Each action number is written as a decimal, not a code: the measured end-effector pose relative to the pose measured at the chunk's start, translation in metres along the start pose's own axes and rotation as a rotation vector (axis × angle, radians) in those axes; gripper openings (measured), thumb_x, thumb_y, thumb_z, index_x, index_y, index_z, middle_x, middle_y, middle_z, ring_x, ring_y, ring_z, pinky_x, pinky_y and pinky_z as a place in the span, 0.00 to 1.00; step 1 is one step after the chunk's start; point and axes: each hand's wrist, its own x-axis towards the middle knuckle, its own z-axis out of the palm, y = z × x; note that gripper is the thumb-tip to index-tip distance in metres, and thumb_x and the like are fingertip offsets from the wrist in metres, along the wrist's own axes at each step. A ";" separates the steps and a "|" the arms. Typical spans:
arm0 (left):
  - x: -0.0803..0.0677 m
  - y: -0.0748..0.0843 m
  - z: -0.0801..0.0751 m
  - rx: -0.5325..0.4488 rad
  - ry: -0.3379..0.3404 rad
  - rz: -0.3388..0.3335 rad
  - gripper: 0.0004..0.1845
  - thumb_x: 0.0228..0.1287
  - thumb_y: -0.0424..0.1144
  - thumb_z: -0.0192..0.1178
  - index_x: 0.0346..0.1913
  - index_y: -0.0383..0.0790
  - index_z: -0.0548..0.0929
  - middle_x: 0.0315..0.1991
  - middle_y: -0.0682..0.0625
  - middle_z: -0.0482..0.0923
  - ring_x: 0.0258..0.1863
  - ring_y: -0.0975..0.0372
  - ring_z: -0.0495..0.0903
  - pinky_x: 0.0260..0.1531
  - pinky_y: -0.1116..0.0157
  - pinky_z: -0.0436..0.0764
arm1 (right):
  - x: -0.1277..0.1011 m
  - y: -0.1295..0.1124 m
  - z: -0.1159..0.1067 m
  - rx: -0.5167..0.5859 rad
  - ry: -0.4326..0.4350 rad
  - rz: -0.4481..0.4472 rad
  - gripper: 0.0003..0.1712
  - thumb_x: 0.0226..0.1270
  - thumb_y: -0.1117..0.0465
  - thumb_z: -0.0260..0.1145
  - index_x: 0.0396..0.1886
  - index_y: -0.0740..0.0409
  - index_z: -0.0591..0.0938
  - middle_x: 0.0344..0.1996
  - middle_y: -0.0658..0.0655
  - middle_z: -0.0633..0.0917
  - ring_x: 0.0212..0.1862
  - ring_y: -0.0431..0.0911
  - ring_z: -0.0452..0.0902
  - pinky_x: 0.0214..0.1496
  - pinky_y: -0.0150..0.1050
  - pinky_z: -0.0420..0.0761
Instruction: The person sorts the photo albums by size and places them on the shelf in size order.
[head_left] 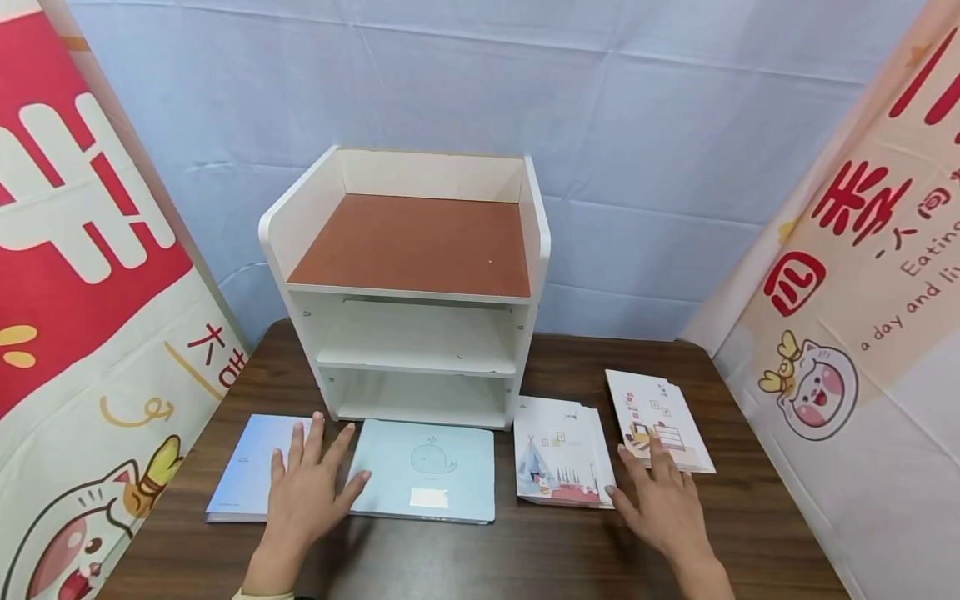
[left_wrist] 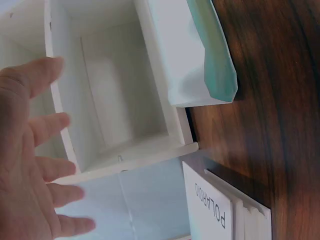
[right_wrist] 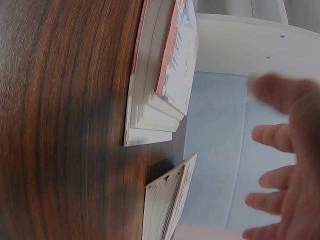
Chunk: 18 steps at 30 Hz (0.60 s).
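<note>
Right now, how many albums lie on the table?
4: blue album at left, whale album before the white shelf unit, tent album to its right, furniture-print album farthest right. Others stacked underneath could be hidden.

A hand could enter the shelf's (head_left: 420,293) two compartments (head_left: 416,333) from the front, above the low whale book (head_left: 423,446); side walls (head_left: 311,218) bar sideways entry. Between the white stacks (head_left: 562,450) runs a strip of table (head_left: 612,435), the right hand (head_left: 667,512) at its near end.
</note>
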 end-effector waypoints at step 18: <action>-0.009 0.011 -0.003 -0.046 0.062 -0.006 0.20 0.49 0.43 0.67 0.44 0.34 0.83 0.43 0.33 0.78 0.38 0.41 0.78 0.31 0.43 0.75 | 0.000 -0.017 -0.004 0.026 0.095 -0.051 0.23 0.47 0.58 0.74 0.44 0.63 0.82 0.38 0.67 0.82 0.36 0.62 0.78 0.30 0.57 0.76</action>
